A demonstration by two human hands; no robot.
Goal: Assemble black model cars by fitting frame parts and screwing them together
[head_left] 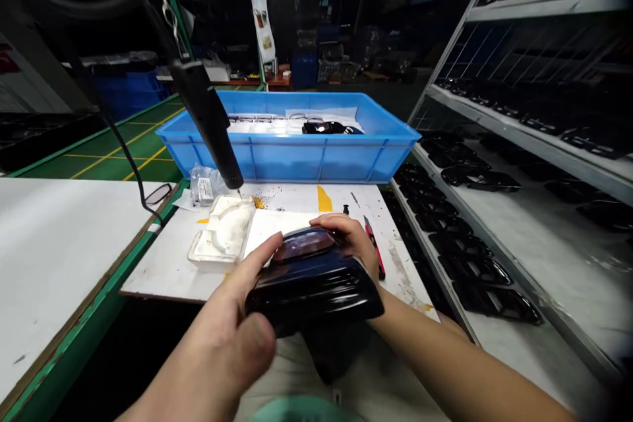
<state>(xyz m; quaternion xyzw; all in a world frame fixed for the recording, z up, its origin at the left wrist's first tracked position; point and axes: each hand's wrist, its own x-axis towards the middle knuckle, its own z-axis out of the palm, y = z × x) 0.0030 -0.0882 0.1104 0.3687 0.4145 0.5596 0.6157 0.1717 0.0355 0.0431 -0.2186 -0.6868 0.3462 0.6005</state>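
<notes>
Both my hands hold a glossy black plastic part (316, 280) with slatted vents, over the near edge of a white work board (168, 267). My left hand (232, 330) grips its left end with fingers curled round it. From behind, my right hand (349, 237) wraps over the part's top right corner. A white moulded fixture (222, 234) lies on the board just left of the part. Above it hangs a black powered screwdriver (208, 122) on a cable, tip pointing down.
A blue plastic crate (297, 148) with white sheets and dark parts stands at the back of the board. A red-handled knife (374, 247) lies right of my right hand. Shelves on the right carry several black frames (489, 297). A small plastic bag (205, 186) sits near the crate.
</notes>
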